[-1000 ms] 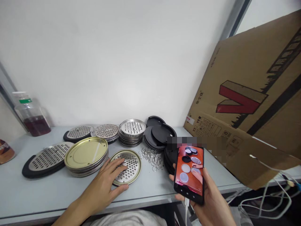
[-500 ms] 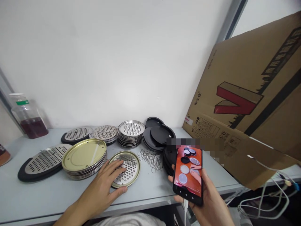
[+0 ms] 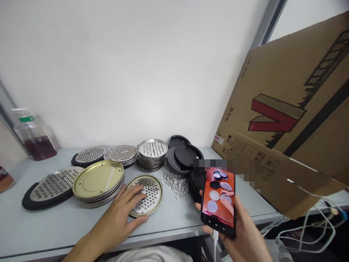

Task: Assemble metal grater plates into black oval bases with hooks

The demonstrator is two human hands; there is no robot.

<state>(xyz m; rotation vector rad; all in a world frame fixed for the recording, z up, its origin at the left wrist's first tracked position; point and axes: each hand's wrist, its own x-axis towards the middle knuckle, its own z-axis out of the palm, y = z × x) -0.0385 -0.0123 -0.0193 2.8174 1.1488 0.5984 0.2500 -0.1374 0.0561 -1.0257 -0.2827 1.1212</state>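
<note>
My left hand (image 3: pixel 120 213) lies with fingers spread over the left edge of a round grater plate (image 3: pixel 149 196) with a gold rim, flat on the table. My right hand (image 3: pixel 242 225) grips a smartphone (image 3: pixel 218 200) upright; its lit screen shows hands among round discs on a red surface, and a white cable is plugged into its lower end. Left of my left hand stands a stack of gold-topped round plates (image 3: pixel 98 178). Small metal hooks with rings (image 3: pixel 176 185) lie loose between the grater plate and the phone. Black round trays (image 3: pixel 188 156) are piled behind, some hidden by the phone.
Along the back are a stack of silver grater discs (image 3: pixel 152 149) and graters in black holders (image 3: pixel 91 155). Another black-edged grater (image 3: pixel 51 187) lies at left. A bottle of dark red liquid (image 3: pixel 36 142) stands far left. A large cardboard box (image 3: pixel 272 109) leans at right above white cables (image 3: pixel 305 233).
Nearly nothing differs. The view has shifted very slightly; both hands, the grater plate and the phone stay in place.
</note>
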